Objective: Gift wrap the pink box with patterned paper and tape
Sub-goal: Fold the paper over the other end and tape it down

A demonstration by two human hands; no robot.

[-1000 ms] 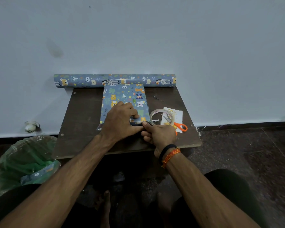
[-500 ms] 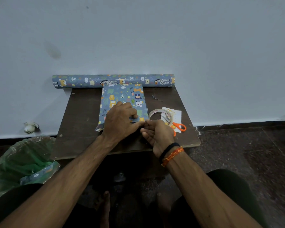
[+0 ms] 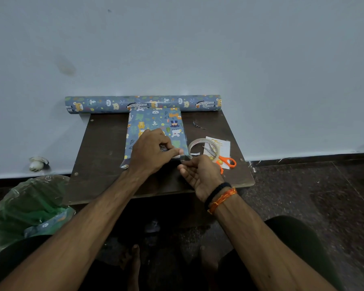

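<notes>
- Blue animal-print paper already covers the flat rectangular box [image 3: 156, 131], which lies at the centre of the dark brown wooden bench [image 3: 101, 143]; no pink shows.
- Left hand [image 3: 150, 151] rests on the near end of the parcel, fingers curled and its grip pressing the folded flap down, thumb stretched toward the right corner.
- Right hand [image 3: 200, 174] sits just below that corner, palm up, grip pinching what looks like a short strip of clear tape [image 3: 184, 157]; the strip is glossy and hard to make out.
- To do this step well, I judge the flap should stay pinned flat while the tape is drawn taut, laid across the seam and rubbed smooth to avoid wrinkles.
- Clear tape roll [image 3: 203, 148], a thin shiny ring, lies right of the parcel beside orange-handled steel scissors [image 3: 223, 160] on a white card.
- Matching paper roll [image 3: 143, 103], a long matte cylinder, lies against the wall at the bench's upper edge.
</notes>
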